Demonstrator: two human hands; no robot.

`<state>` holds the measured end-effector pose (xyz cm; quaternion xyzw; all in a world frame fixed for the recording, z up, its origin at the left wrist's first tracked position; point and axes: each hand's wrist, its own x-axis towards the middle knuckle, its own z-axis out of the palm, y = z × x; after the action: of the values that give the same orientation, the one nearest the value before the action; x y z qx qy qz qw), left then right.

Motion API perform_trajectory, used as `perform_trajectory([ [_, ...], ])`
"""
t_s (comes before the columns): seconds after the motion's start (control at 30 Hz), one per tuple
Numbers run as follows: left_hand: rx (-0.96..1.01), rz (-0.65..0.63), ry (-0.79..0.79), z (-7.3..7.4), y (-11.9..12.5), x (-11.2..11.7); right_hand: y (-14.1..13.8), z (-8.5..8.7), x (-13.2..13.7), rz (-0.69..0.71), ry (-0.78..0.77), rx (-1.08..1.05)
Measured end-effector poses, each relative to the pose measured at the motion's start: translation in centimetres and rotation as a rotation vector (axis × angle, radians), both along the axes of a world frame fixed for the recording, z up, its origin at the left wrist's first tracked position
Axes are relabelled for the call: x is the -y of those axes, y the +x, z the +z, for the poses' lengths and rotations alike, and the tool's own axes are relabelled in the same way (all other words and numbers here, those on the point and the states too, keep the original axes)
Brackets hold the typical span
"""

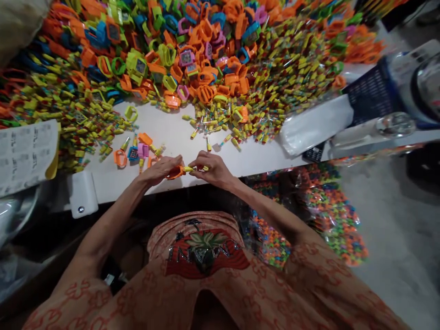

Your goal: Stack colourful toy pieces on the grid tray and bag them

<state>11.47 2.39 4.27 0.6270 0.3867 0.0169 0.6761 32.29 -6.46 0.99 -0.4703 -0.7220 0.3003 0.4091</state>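
Near the front edge of the white table (165, 123), my left hand (161, 168) is closed on an orange toy watch (175, 173). My right hand (216, 169) pinches a small clear tube with a yellow end (188, 169), which reaches the watch's side; whether they touch I cannot tell. Beside my left hand lies a small group of toy watches, among them an orange one (120, 158), a blue one (132, 153) and a purple one (143, 150), with a few yellow-ended tubes between them. Another yellow-ended tube (208, 144) lies just beyond my right hand.
A large heap of colourful toy watches (206, 73) covers the table's back, with yellow-ended tube piles (285, 78) around it. Clear plastic bags (316, 123) and a dark phone or remote (313, 153) lie right. At left are a white device (83, 195) and a printed sheet (29, 156).
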Motion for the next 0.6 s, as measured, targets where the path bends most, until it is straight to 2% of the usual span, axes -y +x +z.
perform_trajectory([
  [0.23,-0.006,-0.079,0.018,0.5,0.4,0.2,0.0,0.2,0.0,0.013,-0.02,-0.001],
  [0.47,-0.031,-0.123,-0.081,0.0,0.8,0.0,0.3,0.0,0.2,0.039,-0.05,0.12],
  [0.53,-0.048,-0.162,-0.035,0.0,0.7,0.0,0.3,0.5,0.3,0.052,-0.064,0.209],
  [0.6,-0.049,-0.216,0.074,0.2,0.6,0.1,0.2,1.4,0.4,0.088,-0.094,0.33],
])
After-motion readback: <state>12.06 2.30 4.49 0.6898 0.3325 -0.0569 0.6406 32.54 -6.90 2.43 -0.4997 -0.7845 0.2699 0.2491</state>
